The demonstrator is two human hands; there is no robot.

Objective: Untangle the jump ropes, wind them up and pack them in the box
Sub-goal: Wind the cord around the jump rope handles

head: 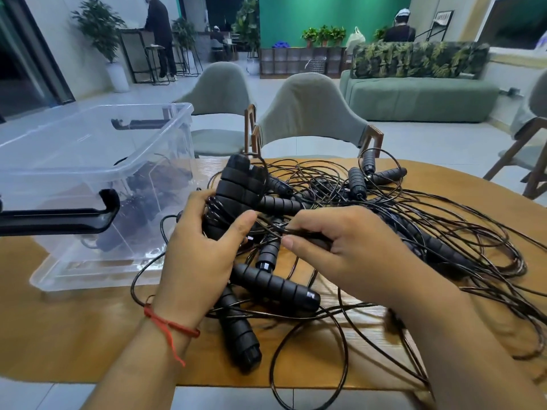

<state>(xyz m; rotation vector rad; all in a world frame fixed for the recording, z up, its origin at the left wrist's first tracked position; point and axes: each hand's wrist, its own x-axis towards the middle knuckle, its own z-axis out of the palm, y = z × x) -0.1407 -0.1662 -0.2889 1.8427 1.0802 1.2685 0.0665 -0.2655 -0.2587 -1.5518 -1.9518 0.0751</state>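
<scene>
A tangle of black jump ropes (pixel 414 208) with ribbed foam handles covers the right half of the wooden table (pixel 74 335). My left hand (pixel 198 255) grips a pair of upright handles (pixel 236 184) with cord wound around them. My right hand (pixel 340 250) pinches a strand of the thin black cord (pixel 272 224) close to that bundle. More loose handles (pixel 275 284) lie under and between my hands. The clear plastic box (pixel 97 170) stands at the left, with dark wound ropes visible through its wall.
The box has black latch handles (pixel 59 216) on its rim. Loops of cord (pixel 310 365) hang over the table's near edge. Two grey-green chairs (pixel 310 113) stand behind the table. A sofa and people are far back in the room.
</scene>
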